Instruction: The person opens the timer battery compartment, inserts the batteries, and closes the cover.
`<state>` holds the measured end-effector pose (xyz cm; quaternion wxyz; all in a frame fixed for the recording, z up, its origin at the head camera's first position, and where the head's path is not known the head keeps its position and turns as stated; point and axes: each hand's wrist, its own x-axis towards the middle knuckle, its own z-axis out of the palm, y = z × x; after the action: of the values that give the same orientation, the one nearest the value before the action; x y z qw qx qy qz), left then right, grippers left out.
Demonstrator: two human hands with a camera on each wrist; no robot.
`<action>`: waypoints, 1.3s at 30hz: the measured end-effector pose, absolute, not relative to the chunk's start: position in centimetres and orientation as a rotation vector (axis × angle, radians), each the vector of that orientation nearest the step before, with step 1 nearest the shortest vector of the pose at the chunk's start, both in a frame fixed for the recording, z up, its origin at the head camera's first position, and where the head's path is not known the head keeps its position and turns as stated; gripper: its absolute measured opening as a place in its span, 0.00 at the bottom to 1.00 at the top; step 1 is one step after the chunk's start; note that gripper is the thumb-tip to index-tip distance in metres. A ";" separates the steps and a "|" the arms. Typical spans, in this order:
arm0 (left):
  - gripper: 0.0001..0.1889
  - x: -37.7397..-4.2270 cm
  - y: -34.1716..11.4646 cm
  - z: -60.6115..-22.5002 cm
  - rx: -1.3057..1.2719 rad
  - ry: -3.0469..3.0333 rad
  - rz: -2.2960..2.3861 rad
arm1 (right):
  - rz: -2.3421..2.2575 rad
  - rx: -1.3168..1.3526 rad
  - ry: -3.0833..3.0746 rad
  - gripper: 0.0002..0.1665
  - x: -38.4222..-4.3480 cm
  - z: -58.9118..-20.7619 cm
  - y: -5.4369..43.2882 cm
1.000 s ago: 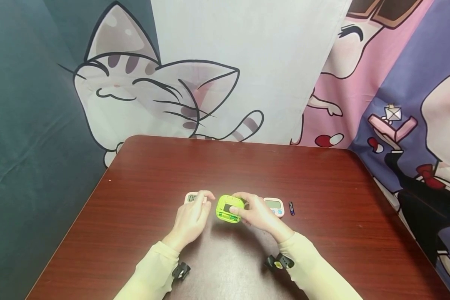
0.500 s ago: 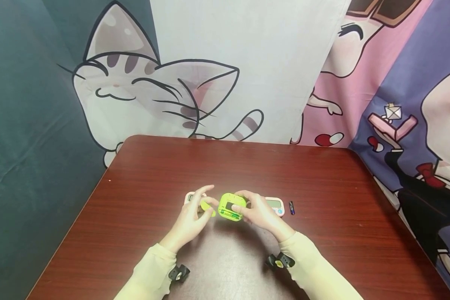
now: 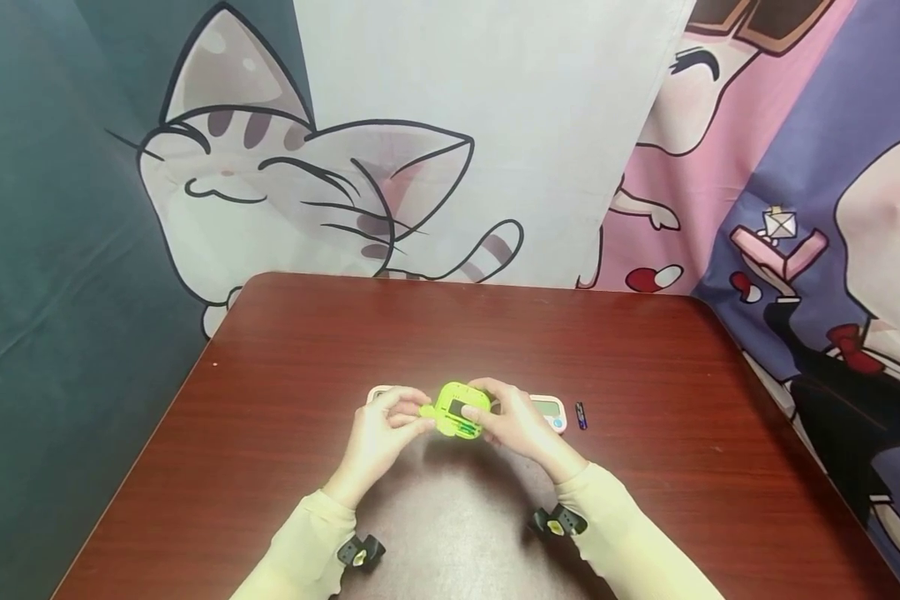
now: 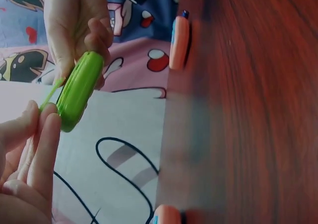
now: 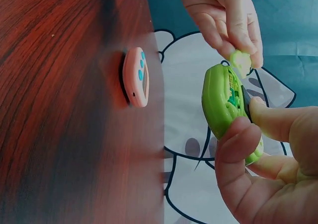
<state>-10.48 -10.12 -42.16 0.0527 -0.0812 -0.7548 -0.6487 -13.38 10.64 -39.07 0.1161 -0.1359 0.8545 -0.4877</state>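
My right hand (image 3: 521, 423) grips a lime-green digital timer (image 3: 453, 392) above the table, its back turned up and its battery compartment uncovered. A green battery (image 5: 232, 94) lies in that compartment. Between thumb and fingers, my left hand (image 3: 378, 437) pinches the small green battery cover (image 5: 241, 62) at the timer's left edge. In the left wrist view the cover (image 4: 51, 92) slants along the timer's back; whether it touches is hard to tell. Fingers hide part of the cover.
Behind my left hand lies a pink-rimmed white timer (image 3: 377, 391), mostly hidden. A similar timer (image 3: 549, 408) sits right of my right hand, partly covered by it. Beyond it is a loose dark-blue battery (image 3: 581, 416). All rest on the reddish-brown table (image 3: 450, 333).
The cover, out of sight a second ago, came into view in my left hand apart from the timer. Now my left hand has brought it rightward against or beside the timer's edge.
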 end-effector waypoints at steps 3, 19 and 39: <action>0.15 -10.5 -9.9 -42.3 -0.245 -2.315 -2.111 | -1.431 -0.390 2.507 0.19 -13.4 -39.0 10.6; 0.23 -10.0 -9.3 -42.1 -0.258 -2.376 -2.193 | -1.425 -0.426 2.545 0.18 -13.0 -38.6 10.1; 0.37 -10.4 -9.3 -42.2 -0.145 -2.377 -2.279 | -1.419 -0.515 2.620 0.18 -12.8 -39.0 9.8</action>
<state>-10.35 -9.31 -42.15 -0.0770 -0.0439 -0.7190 -0.6893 -12.85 9.78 -38.98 0.0587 -0.1701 0.8650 -0.4684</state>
